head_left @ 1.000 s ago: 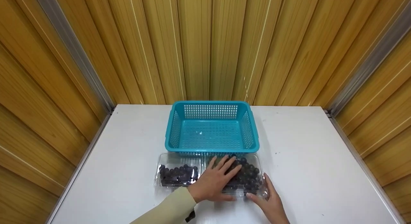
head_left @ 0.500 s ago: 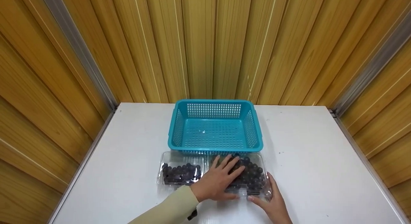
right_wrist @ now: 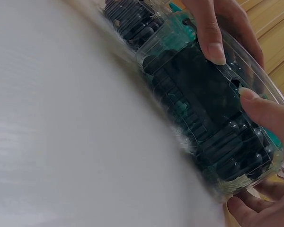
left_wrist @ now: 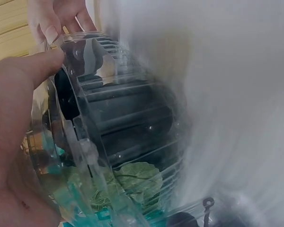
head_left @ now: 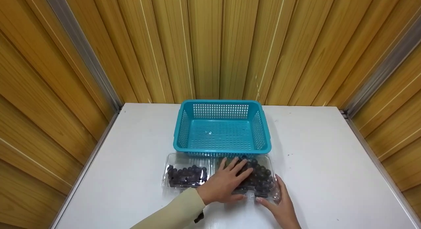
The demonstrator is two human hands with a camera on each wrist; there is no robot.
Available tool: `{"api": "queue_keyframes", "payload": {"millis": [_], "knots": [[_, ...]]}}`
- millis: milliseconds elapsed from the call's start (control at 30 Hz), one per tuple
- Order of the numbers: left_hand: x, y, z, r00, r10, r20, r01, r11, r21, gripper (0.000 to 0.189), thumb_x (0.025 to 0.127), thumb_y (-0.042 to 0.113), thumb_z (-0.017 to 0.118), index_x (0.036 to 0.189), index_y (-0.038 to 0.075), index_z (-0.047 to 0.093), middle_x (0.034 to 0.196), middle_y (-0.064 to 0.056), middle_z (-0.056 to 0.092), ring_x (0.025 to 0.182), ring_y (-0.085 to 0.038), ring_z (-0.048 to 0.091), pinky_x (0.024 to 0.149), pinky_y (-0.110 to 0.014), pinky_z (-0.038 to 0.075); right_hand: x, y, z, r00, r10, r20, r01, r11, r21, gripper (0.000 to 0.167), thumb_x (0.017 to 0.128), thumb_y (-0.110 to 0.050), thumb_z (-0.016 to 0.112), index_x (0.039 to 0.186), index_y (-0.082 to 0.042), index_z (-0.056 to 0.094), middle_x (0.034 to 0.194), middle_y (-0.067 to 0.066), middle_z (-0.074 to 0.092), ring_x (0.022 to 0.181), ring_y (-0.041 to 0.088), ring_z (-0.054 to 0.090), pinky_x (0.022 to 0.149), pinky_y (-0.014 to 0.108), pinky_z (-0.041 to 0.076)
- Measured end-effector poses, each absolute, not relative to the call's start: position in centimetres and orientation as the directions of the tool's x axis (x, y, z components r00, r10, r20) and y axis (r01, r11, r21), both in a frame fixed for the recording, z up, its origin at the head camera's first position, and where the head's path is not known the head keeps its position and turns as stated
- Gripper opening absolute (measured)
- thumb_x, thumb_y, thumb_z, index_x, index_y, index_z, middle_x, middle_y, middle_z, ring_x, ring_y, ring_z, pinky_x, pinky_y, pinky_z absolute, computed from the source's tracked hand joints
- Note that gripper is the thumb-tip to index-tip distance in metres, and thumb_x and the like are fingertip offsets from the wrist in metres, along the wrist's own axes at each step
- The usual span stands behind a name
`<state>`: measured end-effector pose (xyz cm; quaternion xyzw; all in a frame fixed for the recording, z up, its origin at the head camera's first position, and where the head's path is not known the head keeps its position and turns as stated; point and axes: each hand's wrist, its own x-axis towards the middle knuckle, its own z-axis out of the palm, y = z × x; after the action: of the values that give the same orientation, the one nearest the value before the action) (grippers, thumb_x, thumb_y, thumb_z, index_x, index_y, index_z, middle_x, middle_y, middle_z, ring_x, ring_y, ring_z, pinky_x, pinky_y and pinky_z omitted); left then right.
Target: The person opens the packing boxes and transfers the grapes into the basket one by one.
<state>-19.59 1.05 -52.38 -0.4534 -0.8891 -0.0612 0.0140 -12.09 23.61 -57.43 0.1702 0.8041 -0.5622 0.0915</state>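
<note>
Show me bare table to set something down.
The white table is bare left and right of the turquoise basket, out to the table's edges. It's crowded in front: left grape box and right grape box sit side by side, left hand and right hand on the latter.

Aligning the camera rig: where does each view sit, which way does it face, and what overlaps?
Head: on the head, facing forward and down at the blue basket, left box and right box; shows left grip, right grip and a pale sleeve.
Left wrist: on that wrist, facing the right box; left grip at left, right grip's fingers at top.
Right wrist: on that wrist, facing the right box; right grip at right, left grip at top.
Shared by both wrist views: right box, both grips.
</note>
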Motion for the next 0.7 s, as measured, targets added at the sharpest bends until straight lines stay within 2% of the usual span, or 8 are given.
{"api": "queue_keyframes", "payload": {"millis": [233, 433, 700], "knots": [[-19.69, 1.24, -52.17, -0.605, 0.792, 0.088, 0.795, 0.595, 0.116, 0.081, 0.090, 0.061, 0.054, 0.155, 0.024, 0.021, 0.161, -0.006, 0.025, 0.147, -0.033, 0.027, 0.112, -0.062, 0.028, -12.04, 23.77, -57.70, -0.931, 0.155, -0.331, 0.361, 0.257, -0.896, 0.117, 0.074, -0.045, 0.080, 0.156, -0.023, -0.001, 0.164, 0.011, 0.004, 0.149, 0.037, 0.012, 0.116, 0.046, 0.028], [-19.62, 1.39, -52.14, -0.612, 0.786, 0.087, 0.790, 0.607, 0.083, 0.081, 0.090, 0.063, 0.052, 0.155, 0.025, 0.022, 0.161, -0.007, 0.024, 0.146, -0.034, 0.028, 0.112, -0.061, 0.028, -12.02, 23.81, -57.63, -0.925, 0.160, -0.343, 0.375, 0.260, -0.890, 0.115, 0.076, -0.048, 0.078, 0.156, -0.024, -0.001, 0.164, 0.013, 0.006, 0.149, 0.038, 0.014, 0.116, 0.049, 0.027], [-19.64, 1.48, -52.10, -0.605, 0.790, 0.101, 0.796, 0.601, 0.064, 0.081, 0.089, 0.062, 0.053, 0.154, 0.023, 0.024, 0.160, -0.008, 0.025, 0.145, -0.034, 0.029, 0.112, -0.061, 0.029, -12.25, 24.25, -57.63, -0.928, 0.172, -0.329, 0.363, 0.239, -0.900, 0.106, 0.082, -0.051, 0.071, 0.157, -0.021, 0.002, 0.163, 0.013, 0.008, 0.149, 0.037, 0.012, 0.118, 0.047, 0.024]]}}
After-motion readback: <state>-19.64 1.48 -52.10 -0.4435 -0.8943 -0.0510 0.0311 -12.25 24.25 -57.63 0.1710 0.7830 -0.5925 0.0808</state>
